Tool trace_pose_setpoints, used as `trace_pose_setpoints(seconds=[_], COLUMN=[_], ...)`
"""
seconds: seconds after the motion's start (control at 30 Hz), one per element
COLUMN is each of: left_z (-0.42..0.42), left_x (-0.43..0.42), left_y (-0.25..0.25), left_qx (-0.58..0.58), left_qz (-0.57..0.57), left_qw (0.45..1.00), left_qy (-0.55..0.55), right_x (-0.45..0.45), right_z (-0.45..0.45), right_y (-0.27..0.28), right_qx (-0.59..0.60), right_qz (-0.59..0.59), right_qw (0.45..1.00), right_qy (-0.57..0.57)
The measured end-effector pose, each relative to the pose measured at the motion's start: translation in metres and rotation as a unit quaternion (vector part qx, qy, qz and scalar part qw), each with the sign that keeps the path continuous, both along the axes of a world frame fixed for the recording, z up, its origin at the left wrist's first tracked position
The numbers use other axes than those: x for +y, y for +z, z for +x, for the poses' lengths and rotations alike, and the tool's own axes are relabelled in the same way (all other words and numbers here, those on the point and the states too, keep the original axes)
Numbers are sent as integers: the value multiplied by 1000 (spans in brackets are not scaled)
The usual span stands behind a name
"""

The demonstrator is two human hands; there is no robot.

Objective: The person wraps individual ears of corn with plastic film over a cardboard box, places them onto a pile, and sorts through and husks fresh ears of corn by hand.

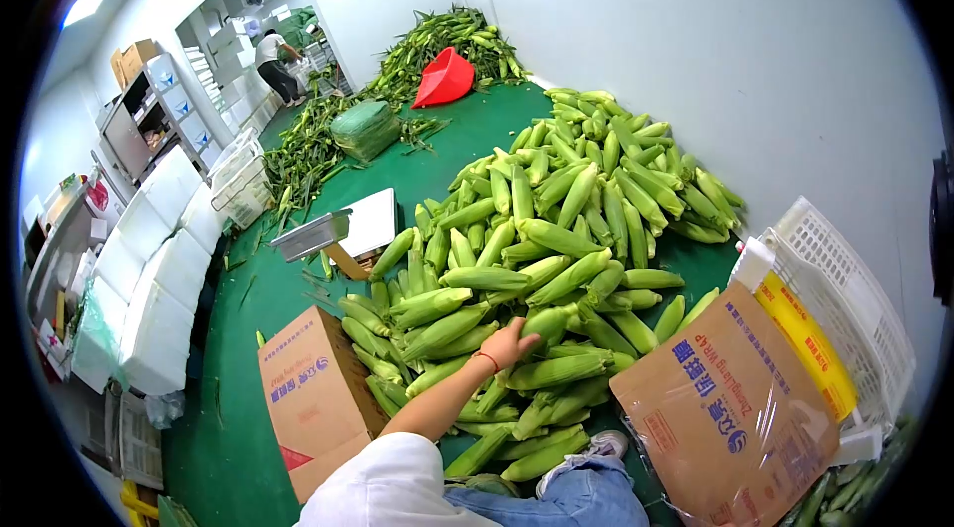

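My left hand (pixel 507 344), with a red string bracelet at the wrist, reaches into the pile of corn. Its fingers are closed around the end of a green husked ear of corn (pixel 550 321), and other ears touch it on all sides. The large heap of corn ears (pixel 586 194) spreads in front of me, up to the white wall. More ears lie below my hand, by my shoe (pixel 608 444). My right hand is out of view.
Cardboard boxes stand left (pixel 313 393) and right (pixel 730 408). Behind are a scale (pixel 373 221), green wrapped bundle (pixel 366 130), red scoop (pixel 444 78) and leafy husk pile (pixel 447 40). White foam boxes (pixel 164 279) line the left; a white crate (pixel 845 279) leans right. A person (pixel 273 60) bends in the far doorway.
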State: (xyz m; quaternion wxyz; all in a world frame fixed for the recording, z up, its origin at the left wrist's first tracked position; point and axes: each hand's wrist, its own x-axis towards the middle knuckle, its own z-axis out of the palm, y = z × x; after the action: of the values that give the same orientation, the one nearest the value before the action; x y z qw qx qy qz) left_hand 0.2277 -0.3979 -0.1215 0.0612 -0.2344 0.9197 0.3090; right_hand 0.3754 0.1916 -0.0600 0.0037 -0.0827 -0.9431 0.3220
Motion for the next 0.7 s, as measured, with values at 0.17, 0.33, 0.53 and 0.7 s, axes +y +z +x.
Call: trace_pose_setpoints(seconds=[0.17, 0.33, 0.53, 0.7], left_z=[9, -15, -42, -71], left_x=[52, 212, 330, 346], left_y=[59, 162, 140, 131], left_qx=[215, 243, 258, 119], left_qz=[181, -36, -91, -30], left_qw=[960, 840, 686, 688], left_qy=[-15, -484, -675, -715], right_x=[-16, -12, -41, -45], right_z=[-8, -5, -3, -49], right_y=[1, -7, 32, 44], right_qx=[71, 94, 13, 154], right_qz=[-49, 19, -1, -358], right_qw=[996, 995, 997, 910], right_qy=[-6, -1, -80, -139])
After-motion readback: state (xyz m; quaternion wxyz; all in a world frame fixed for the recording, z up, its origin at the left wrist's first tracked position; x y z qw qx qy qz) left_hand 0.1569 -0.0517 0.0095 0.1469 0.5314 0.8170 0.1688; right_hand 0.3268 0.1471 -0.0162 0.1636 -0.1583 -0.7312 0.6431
